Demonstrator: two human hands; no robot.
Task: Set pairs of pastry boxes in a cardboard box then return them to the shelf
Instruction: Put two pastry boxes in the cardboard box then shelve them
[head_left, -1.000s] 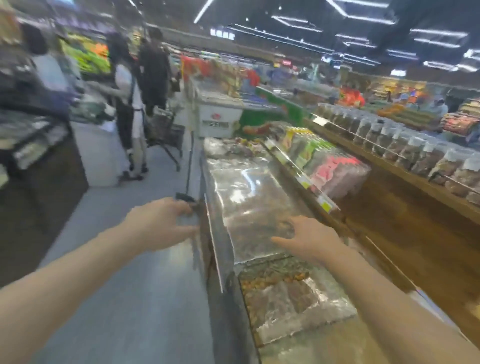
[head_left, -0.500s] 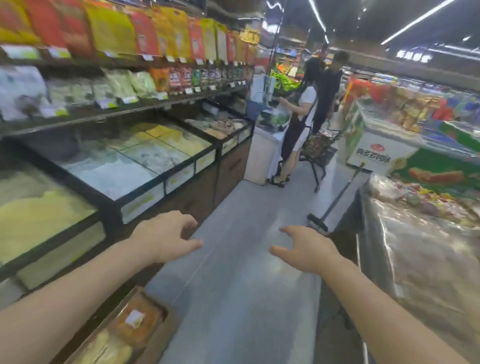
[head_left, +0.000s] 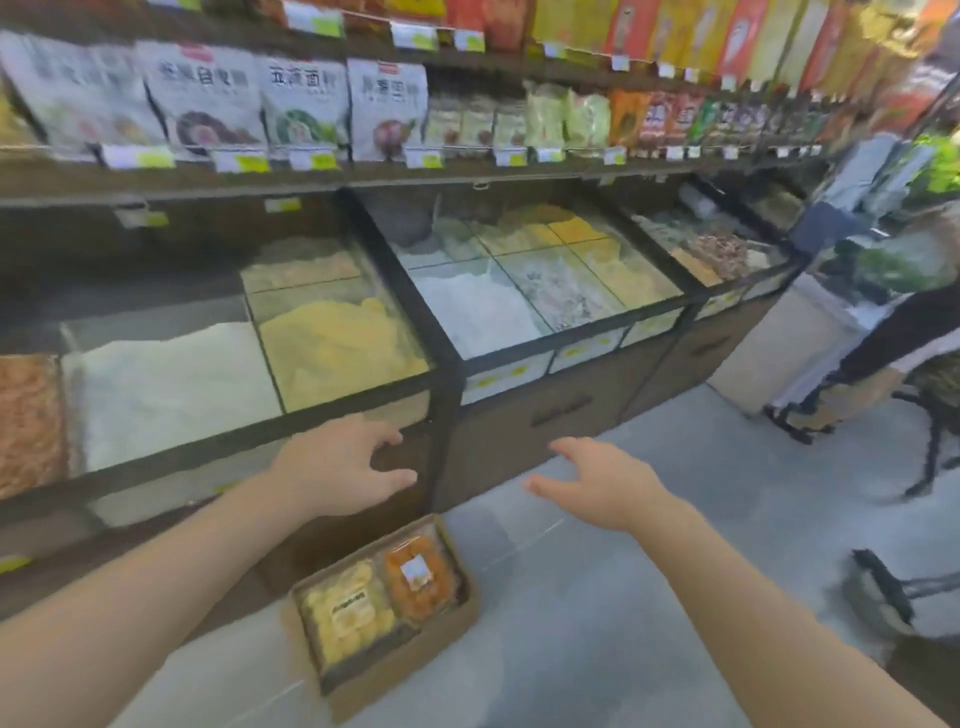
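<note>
A cardboard box (head_left: 415, 657) lies on the grey floor at the foot of the bulk-food counter. Inside it sit two clear pastry boxes side by side: one with pale yellow pastries (head_left: 345, 613) on the left and one with orange-brown pastries (head_left: 418, 574) on the right. My left hand (head_left: 337, 465) hovers above the box, in front of the counter's edge, fingers relaxed and holding nothing. My right hand (head_left: 597, 480) is stretched out over the floor to the right of the box, fingers loosely spread and empty.
Glass-covered bins (head_left: 332, 338) of flour and grains run along the counter, with shelves of bagged goods (head_left: 306, 106) above. A person (head_left: 893, 332) stands at the right beside a cart frame (head_left: 935, 447). A floor tool head (head_left: 883, 587) lies at lower right.
My view has swung left from the opposite display to the bulk counter. The cardboard box with two pastry boxes has come into full view below my hands. Both hands stay empty.
</note>
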